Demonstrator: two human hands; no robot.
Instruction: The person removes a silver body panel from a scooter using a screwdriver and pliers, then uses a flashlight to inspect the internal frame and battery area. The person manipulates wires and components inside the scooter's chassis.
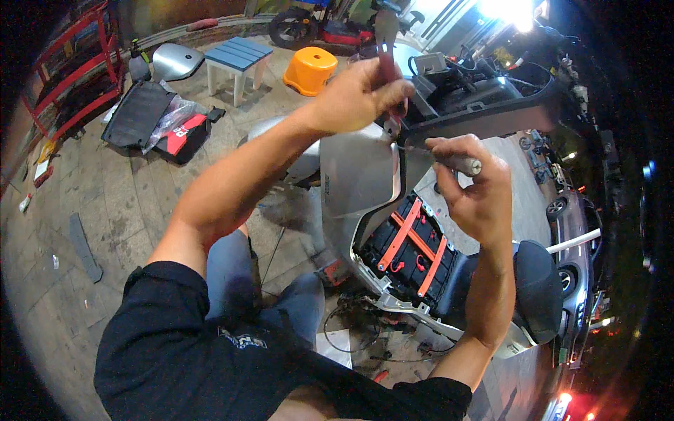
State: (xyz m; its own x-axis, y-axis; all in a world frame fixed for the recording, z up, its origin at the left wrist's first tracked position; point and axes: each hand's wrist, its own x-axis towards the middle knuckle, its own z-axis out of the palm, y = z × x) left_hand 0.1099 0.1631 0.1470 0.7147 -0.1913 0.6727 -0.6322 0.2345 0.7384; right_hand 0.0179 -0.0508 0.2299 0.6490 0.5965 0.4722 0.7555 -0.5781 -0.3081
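Observation:
My left hand [361, 98] is closed around a red-and-grey tool [386, 52], perhaps pliers, held upright with its lower metal end at the top corner of a grey scooter panel [358, 172]. My right hand [470, 186] grips a slim screwdriver-like tool [463, 163] with a pale handle, its thin end pointing left toward that same corner; exact contact is hard to make out. Below, the scooter's open body holds a black battery [400, 245] crossed by orange straps, beside a dark seat [533, 288].
Left on the paving lie a black mat [135, 116], a red-black box [179, 144] and a grey strip [84, 245]. Behind stand a blue-topped stool [237, 57], an orange stool [309, 69], a red rack [67, 84] and a dark bin-like housing [491, 88]. A car [576, 238] is at right.

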